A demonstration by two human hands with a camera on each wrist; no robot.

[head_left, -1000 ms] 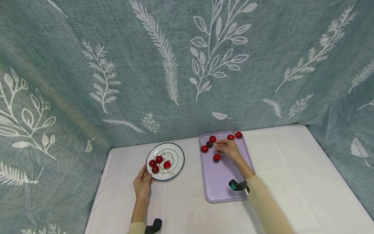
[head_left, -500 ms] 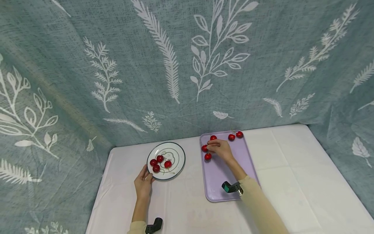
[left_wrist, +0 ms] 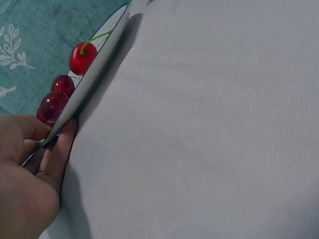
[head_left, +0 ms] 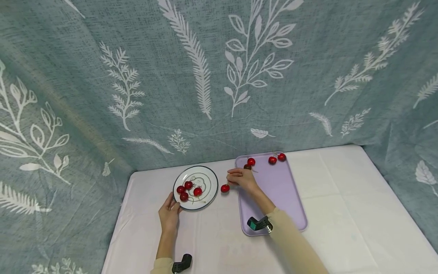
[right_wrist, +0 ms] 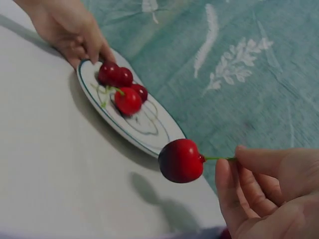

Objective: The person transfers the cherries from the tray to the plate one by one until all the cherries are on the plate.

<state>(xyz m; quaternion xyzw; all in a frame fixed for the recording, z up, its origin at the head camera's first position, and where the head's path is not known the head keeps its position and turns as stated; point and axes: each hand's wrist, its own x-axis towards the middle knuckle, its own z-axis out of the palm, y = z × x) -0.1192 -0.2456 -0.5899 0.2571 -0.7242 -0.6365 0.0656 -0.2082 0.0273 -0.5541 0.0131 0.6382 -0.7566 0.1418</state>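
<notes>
My right hand point(head_left: 243, 180) pinches a red cherry point(right_wrist: 180, 161) by its green stem point(right_wrist: 218, 158). The cherry hangs over the white cloth between plate and tray, its shadow below it in the right wrist view. A white plate point(head_left: 209, 198) with a dark rim and a line drawing holds several cherries point(head_left: 184, 196). With thumb above and fingers beneath, my left hand point(head_left: 169, 217) grips the plate's near-left rim; the left wrist view shows fingers point(left_wrist: 59, 152) under it. On the lilac tray point(head_left: 273, 198), red cherries point(head_left: 272, 160) and a darker one point(head_left: 247, 166) lie near the far edge.
White cloth point(head_left: 342, 205) covers the table. A teal curtain point(head_left: 219, 76) with pale leaf prints hangs right behind the table's far edge. My right forearm point(head_left: 291, 236) crosses over the tray, hiding part of it.
My right hand has carried the hanging cherry leftward from over the tray to beyond its left edge, towards the plate. The left hand stays at the plate's rim.
</notes>
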